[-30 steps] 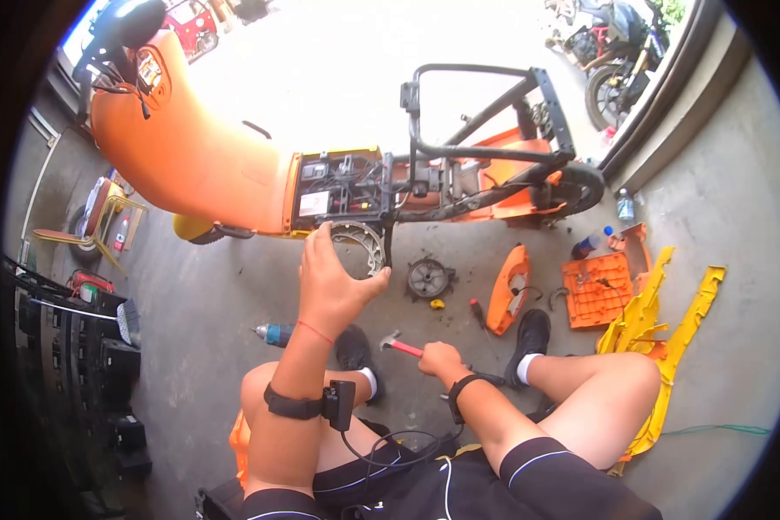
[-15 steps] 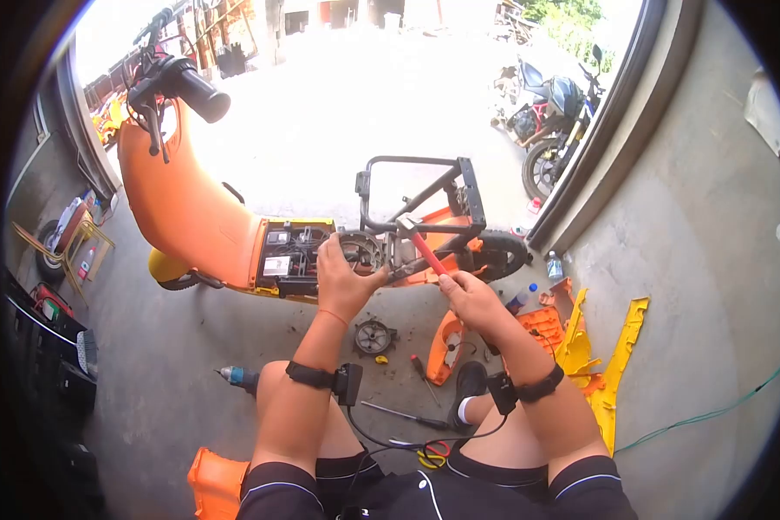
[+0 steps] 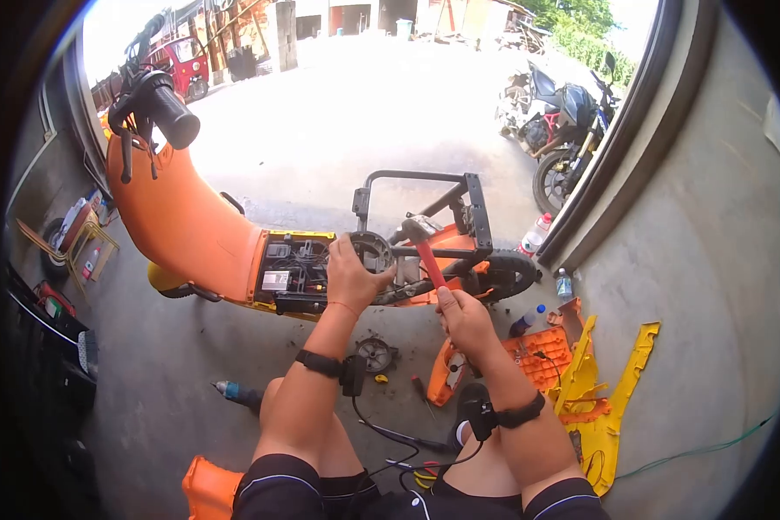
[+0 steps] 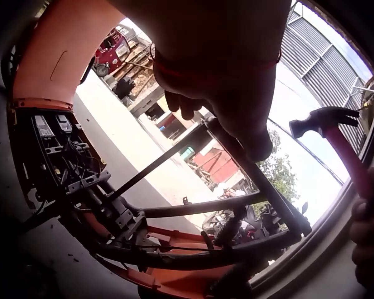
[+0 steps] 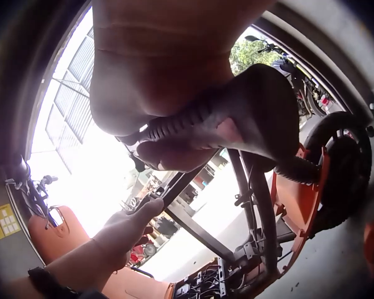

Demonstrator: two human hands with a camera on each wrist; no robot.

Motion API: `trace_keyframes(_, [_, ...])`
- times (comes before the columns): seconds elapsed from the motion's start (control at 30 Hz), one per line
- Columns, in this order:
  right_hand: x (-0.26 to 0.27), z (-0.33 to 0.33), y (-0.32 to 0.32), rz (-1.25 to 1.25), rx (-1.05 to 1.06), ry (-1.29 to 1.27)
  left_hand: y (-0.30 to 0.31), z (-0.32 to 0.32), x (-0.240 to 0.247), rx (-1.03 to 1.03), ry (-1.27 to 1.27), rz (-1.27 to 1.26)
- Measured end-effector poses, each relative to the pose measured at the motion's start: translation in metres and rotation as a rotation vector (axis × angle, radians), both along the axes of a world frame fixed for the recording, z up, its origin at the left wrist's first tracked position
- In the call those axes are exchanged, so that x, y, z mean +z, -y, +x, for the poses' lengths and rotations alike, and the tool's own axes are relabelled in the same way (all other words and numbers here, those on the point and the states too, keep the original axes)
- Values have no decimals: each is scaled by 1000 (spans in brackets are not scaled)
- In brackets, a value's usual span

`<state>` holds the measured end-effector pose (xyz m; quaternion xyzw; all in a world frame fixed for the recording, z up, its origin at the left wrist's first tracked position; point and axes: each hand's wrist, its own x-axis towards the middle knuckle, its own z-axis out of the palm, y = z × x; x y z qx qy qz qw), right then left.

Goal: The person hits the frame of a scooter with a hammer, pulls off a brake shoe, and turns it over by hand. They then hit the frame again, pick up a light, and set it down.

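My left hand (image 3: 355, 276) holds up a round, ribbed metal ring (image 3: 376, 249), thumb on the right side and fingers on the left. The left wrist view shows this hand mostly from its shaded underside. My right hand (image 3: 464, 321) grips the red handle of a claw hammer (image 3: 430, 263), whose head is raised just right of the ring, apart from it. In the left wrist view the hammer (image 4: 346, 149) has its claw pointing right. Behind both hands is a partly stripped orange scooter (image 3: 191, 217) with a bare black frame (image 3: 414, 176).
On the floor lie a round metal wheel cover (image 3: 374, 354), a cordless drill (image 3: 237, 394), a screwdriver (image 3: 421, 390) and orange and yellow body panels (image 3: 620, 407). Bottles (image 3: 529, 321) stand at the right. A motorcycle (image 3: 563, 121) is parked outside the doorway.
My right hand has lifted the hammer from low by the feet to beside the ring. The left hand still holds the ring. The head view has tilted up toward the doorway.
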<state>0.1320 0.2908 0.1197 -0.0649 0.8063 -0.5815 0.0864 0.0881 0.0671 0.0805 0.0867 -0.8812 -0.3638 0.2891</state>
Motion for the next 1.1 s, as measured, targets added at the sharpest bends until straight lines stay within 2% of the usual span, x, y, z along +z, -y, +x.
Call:
trace_keyframes(0.1, [-15,-12,9,62,-5,-31,-3,-9,1,-23,-25,-108])
trace_keyframes(0.3, [4,-4,20,124,-64,-161,-15,-7,11,43,53,-28])
trace_keyframes(0.5, [-10,-15,14,282,-47,-179,-17,-9,7,62,42,-46])
trace_keyframes(0.63, [-9,-10,17,295,-57,-167,-16,-10,4,59,4,-65])
trace_keyframes(0.73, [-1,-3,24,208,-105,-176,-17,-9,10,44,36,-19])
trace_keyframes(0.83, [3,2,30,218,-102,-274,-16,-8,10,38,66,12])
trace_keyframes(0.9, [-6,-4,32,348,-121,-258,-17,-6,13,43,65,17])
trace_keyframes(1.03, [3,-6,29,238,-129,-219,-16,-5,17,30,109,18])
trace_keyframes(1.1, [19,2,28,83,-108,-305,-15,-5,15,37,117,36])
